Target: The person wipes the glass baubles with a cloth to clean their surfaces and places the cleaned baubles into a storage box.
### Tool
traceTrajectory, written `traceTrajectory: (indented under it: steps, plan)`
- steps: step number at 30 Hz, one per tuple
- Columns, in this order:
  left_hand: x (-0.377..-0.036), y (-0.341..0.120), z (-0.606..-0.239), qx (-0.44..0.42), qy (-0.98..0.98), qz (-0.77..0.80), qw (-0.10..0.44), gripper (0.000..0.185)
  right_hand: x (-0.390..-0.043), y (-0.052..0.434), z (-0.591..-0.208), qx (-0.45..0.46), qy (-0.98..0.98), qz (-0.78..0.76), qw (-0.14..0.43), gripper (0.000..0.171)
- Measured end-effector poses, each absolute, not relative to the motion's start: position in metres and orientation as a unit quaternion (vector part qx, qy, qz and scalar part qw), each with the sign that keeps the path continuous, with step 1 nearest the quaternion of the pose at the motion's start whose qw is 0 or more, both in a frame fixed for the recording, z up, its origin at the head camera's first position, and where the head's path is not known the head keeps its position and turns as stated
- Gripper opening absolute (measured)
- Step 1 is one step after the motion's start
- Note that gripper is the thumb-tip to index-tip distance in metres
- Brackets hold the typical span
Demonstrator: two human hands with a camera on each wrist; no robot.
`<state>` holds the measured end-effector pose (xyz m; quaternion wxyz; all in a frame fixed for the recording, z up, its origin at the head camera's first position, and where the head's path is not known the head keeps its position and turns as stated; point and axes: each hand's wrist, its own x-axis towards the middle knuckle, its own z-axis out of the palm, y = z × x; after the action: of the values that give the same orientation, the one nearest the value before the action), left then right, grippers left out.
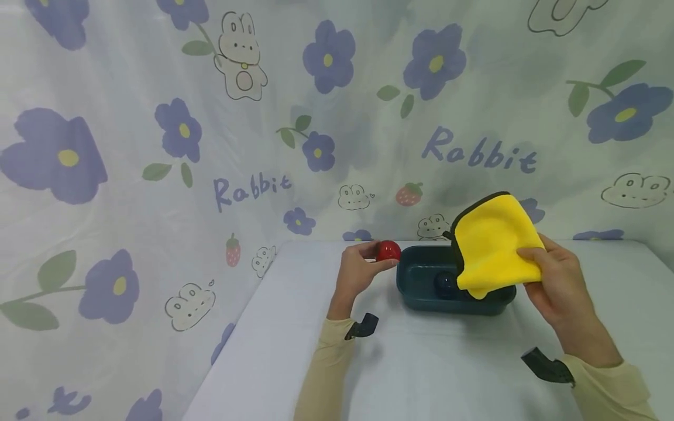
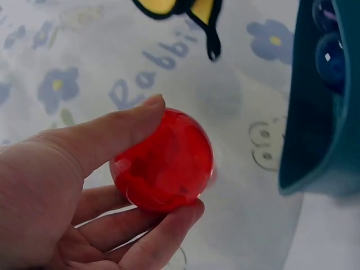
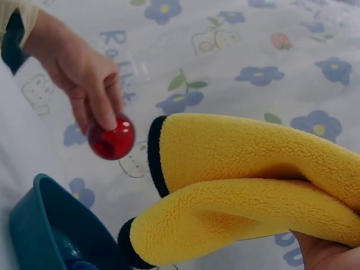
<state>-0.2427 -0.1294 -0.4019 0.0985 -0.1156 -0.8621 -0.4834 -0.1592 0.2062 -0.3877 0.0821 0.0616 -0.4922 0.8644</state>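
Note:
My left hand (image 1: pixel 360 270) pinches a shiny red ball (image 2: pixel 164 160) between thumb and fingers, just left of a dark teal bin (image 1: pixel 447 305). In my right hand (image 1: pixel 559 286) is a folded yellow cloth (image 1: pixel 497 245) with black edging, gripped at its right side. The cloth hangs over the right part of the bin and hides some of it. Inside the bin lies a dark blue ball (image 1: pixel 446 283). The left wrist view shows this blue ball (image 2: pixel 331 61) with a second, purplish ball (image 2: pixel 325 16) beside it. Fluffy folds of the cloth (image 3: pixel 236 208) fill much of the right wrist view.
The bin stands on a white-covered table (image 1: pixel 421 362), near its far edge. Behind the table hangs a pale curtain (image 1: pixel 368 117) printed with purple flowers, rabbits and strawberries. Black wrist cameras sit on both sleeves.

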Motion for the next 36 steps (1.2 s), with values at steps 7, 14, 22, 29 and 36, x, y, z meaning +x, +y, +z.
traceTrajectory:
  steps: [7,14,22,29,36]
  plan:
    - [-0.219,-0.110,-0.383,-0.168,-0.828,-0.529,0.079,0.057,-0.156,0.195,-0.386,0.063,-0.547,0.832,0.066,0.076]
    - [-0.197,-0.088,-0.372,-0.224,-0.801,-0.552,0.054,0.051,-0.146,0.167,-0.382,0.110,-0.660,0.737,0.094,0.063]
    - [-0.181,-0.079,-0.368,-0.260,-0.794,-0.548,0.036,0.050,-0.127,0.134,-0.382,0.166,-0.803,0.536,0.202,0.051]
    - [-0.174,-0.077,-0.363,-0.272,-0.776,-0.568,0.033,0.053,-0.128,0.133,-0.383,0.179,-0.817,0.517,0.183,0.051]
    - [-0.172,-0.073,-0.365,-0.286,-0.764,-0.574,0.065,0.051,-0.130,0.134,-0.385,0.173,-0.816,0.524,0.173,0.050]
